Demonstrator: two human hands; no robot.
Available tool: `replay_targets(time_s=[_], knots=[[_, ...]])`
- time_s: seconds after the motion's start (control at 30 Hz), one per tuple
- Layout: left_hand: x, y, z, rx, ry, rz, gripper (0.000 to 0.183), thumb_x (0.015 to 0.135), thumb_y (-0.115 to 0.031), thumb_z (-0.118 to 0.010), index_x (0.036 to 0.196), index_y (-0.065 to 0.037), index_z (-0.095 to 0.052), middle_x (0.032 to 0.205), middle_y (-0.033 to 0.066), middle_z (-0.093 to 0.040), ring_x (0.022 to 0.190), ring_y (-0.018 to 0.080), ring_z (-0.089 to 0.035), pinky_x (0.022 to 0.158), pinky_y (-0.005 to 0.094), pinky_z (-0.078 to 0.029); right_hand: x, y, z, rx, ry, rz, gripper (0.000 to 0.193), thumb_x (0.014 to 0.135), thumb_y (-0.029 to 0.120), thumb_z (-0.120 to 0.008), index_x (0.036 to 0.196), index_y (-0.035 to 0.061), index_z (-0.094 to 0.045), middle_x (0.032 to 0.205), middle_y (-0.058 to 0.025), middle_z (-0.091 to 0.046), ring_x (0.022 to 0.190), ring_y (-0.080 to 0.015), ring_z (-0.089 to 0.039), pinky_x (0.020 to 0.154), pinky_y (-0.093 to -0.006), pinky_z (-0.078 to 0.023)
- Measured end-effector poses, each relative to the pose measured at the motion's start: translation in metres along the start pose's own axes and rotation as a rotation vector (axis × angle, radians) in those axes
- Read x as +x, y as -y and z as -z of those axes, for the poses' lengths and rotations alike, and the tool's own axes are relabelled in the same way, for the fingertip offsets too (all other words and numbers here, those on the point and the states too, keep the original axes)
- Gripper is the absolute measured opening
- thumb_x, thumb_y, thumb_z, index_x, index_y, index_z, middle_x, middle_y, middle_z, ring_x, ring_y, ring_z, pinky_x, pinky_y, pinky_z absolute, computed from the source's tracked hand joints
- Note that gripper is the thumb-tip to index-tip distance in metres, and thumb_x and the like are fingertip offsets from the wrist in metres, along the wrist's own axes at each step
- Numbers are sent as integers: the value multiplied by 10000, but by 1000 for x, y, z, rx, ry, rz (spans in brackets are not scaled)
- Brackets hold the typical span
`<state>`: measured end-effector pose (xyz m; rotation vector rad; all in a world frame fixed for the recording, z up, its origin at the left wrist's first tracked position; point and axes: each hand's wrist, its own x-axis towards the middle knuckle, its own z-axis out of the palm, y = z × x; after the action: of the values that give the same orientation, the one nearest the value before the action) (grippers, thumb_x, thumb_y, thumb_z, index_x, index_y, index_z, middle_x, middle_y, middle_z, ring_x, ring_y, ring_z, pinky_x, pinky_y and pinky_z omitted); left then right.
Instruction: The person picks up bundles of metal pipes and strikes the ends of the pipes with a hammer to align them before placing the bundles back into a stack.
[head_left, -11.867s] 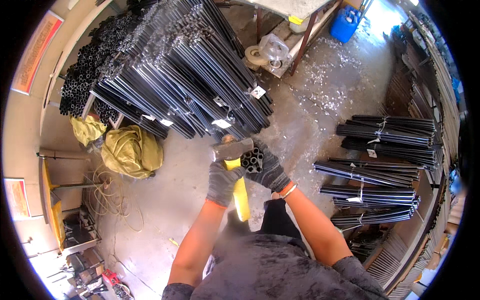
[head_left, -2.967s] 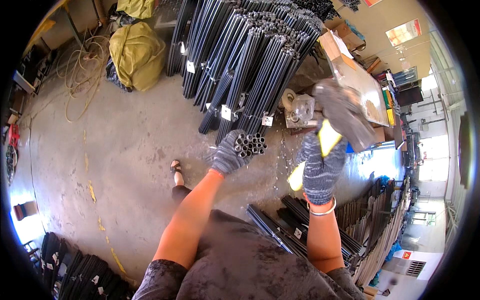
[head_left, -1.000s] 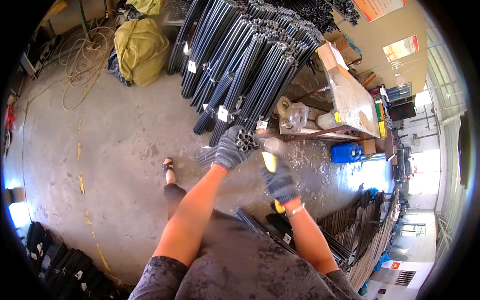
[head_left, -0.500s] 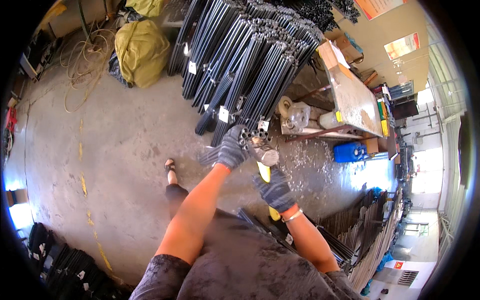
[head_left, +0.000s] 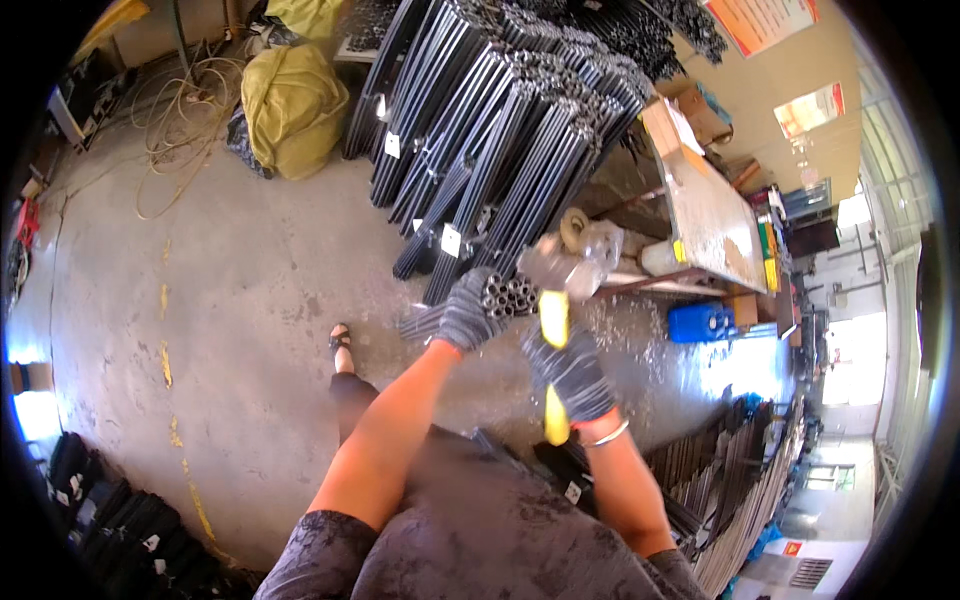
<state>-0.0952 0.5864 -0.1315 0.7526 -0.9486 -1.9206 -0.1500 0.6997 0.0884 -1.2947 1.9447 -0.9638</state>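
My left hand (head_left: 470,312), in a grey striped glove, is closed around the upper end of a bundle of dark metal tubes (head_left: 511,296). Their round open ends point up toward me, and the rest of the bundle is mostly hidden under my hand. In my right hand (head_left: 572,374), gloved alike, is a hammer (head_left: 554,320) gripped by its yellow handle. The hammer's metal head is blurred by motion. It is raised just beyond and to the right of the tube ends, apart from them.
Tall stacks of tied dark tubes (head_left: 500,150) lean ahead of me, some tagged. A worktable (head_left: 715,205) stands to the right, with a blue jerrycan (head_left: 697,323) nearby. Yellow sacks (head_left: 292,110) and a coiled hose (head_left: 190,110) lie at the far left. More bundles (head_left: 130,540) lie lower left.
The hammer has lifted off the tube ends and swung up and to the right, uncovering them. My left hand still grips the bundle, slightly lower in view.
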Motion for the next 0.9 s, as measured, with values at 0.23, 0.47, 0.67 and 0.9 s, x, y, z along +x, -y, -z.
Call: replay_targets(time_s=[0.23, 0.47, 0.67, 0.9], knots=[[-4, -1, -4, -216, 53, -6, 569, 611, -83, -793, 1103, -44, -510, 949, 63, -607, 878, 154, -608, 752, 271, -542, 0, 52, 4, 308, -242, 271, 164, 829, 39, -627, 983, 58, -574, 814, -45, -597, 654, -115, -563, 558, -266, -469], [-26, -40, -10, 302, 117, -143, 281, 836, -28, -556, 1108, -48, -487, 1084, 101, -604, 948, 204, -585, 824, 343, -501, 12, 36, 5, 73, 102, -107, 133, 825, 79, -644, 953, 54, -622, 794, -69, -653, 670, -138, -607, 581, -278, -507], [-22, -38, -13, -28, 100, -28, 460, 681, -85, -718, 1090, -52, -509, 983, 79, -610, 879, 182, -596, 778, 311, -516, 5, 48, 10, 55, -188, 199, 150, 850, 59, -596, 995, 48, -560, 833, -27, -564, 686, -139, -522, 608, -285, -456], [-27, -49, -9, -337, 111, 118, 563, 592, -159, -818, 1064, -52, -529, 921, 64, -614, 858, 183, -604, 772, 308, -524, 24, 42, 10, 164, 100, -97, 169, 836, 122, -655, 967, 43, -583, 797, -57, -622, 685, -157, -578, 634, -291, -498]])
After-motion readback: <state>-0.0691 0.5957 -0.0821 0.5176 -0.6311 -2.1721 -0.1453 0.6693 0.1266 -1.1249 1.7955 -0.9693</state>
